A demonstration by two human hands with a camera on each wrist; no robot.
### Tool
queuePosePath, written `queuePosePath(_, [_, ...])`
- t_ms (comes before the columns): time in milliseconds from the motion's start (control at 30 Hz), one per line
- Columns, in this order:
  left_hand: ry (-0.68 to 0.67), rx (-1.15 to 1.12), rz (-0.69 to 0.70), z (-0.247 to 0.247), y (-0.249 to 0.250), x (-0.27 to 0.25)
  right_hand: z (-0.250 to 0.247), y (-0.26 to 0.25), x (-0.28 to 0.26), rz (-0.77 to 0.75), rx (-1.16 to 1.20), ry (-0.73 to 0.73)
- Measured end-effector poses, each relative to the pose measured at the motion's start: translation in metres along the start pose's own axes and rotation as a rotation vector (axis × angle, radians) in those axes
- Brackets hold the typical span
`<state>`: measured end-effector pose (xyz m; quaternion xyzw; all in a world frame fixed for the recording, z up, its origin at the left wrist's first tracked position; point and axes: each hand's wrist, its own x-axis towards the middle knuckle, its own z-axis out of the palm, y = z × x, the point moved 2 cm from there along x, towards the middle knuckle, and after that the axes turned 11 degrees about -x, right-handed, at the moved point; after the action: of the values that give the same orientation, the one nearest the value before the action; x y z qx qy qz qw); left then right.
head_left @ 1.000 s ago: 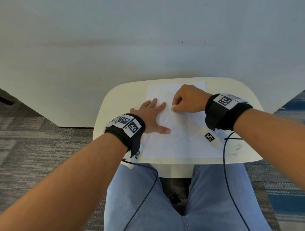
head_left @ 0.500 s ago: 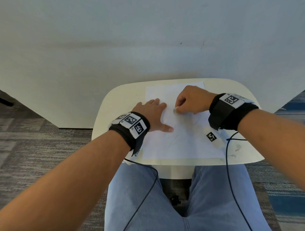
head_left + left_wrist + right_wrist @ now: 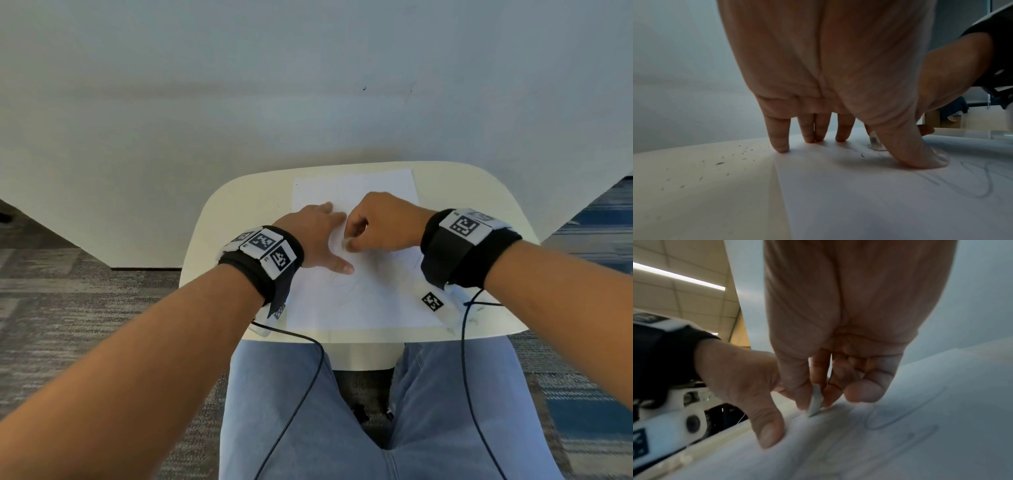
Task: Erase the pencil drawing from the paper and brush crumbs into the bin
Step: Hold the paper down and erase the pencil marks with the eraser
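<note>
Head view shows the white paper [image 3: 356, 301] lying flat on a small cream table [image 3: 239, 205] in front of the seated person, its far edge near the table's far rim. Faint pencil lines [image 3: 982, 181] curl across the sheet, seen most clearly in the left wrist view just beyond the thumb; in the right wrist view more loops [image 3: 900, 417] lie beside the fingers.

A small white eraser [image 3: 816, 400] is pinched between the thumb and curled fingers of the right hand [image 3: 383, 222], its lower edge touching the paper near the middle of the sheet. The remaining fingers are folded into the palm.

Just beside it, the left hand [image 3: 315, 236] lies spread on the sheet, fingers straight, their tips [image 3: 780, 146] and the thumb pressing the paper down; it holds nothing. The little finger lands at the paper's left edge.

Dark eraser crumbs [image 3: 719, 163] are scattered on the bare table left of the paper, and one small crumb [image 3: 862, 155] sits on the sheet near the thumb.

Both wrists wear black bands with white marker tags [image 3: 263, 245], and thin dark cables [image 3: 301, 394] trail over the person's blue jeans [image 3: 308, 428]. Grey carpet [image 3: 68, 308] surrounds the table, with a pale wall [image 3: 308, 85] behind.
</note>
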<state>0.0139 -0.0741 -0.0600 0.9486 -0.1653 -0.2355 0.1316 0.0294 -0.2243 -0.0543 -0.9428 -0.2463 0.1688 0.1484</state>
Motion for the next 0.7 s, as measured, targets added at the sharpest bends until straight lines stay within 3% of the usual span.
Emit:
queuePosePath(67, [0.018, 0.009, -0.005, 0.000, 0.003, 0.001, -0.005, 0.007, 0.001, 0.045, 0.003, 0.008])
queuePosePath(167, [0.046, 0.007, -0.019, 0.003, 0.004, 0.003, -0.014, 0.019, 0.004, 0.134, -0.021, 0.138])
queuePosePath(333, [0.092, 0.040, -0.018, 0.007, 0.005, 0.007, -0.009, 0.007, -0.004, 0.012, -0.033, -0.040])
queuePosePath(467, [0.097, 0.053, -0.004, 0.007, 0.006, 0.007, -0.023, 0.025, 0.004, 0.108, -0.110, 0.119])
queuePosePath(600, [0.081, 0.028, 0.010, 0.006, 0.006, 0.007, -0.009, 0.011, -0.004, -0.013, -0.082, -0.030])
queuePosePath(700, [0.084, 0.042, 0.019, 0.005, 0.009, 0.007, -0.021, 0.025, 0.001, 0.076, -0.116, 0.065])
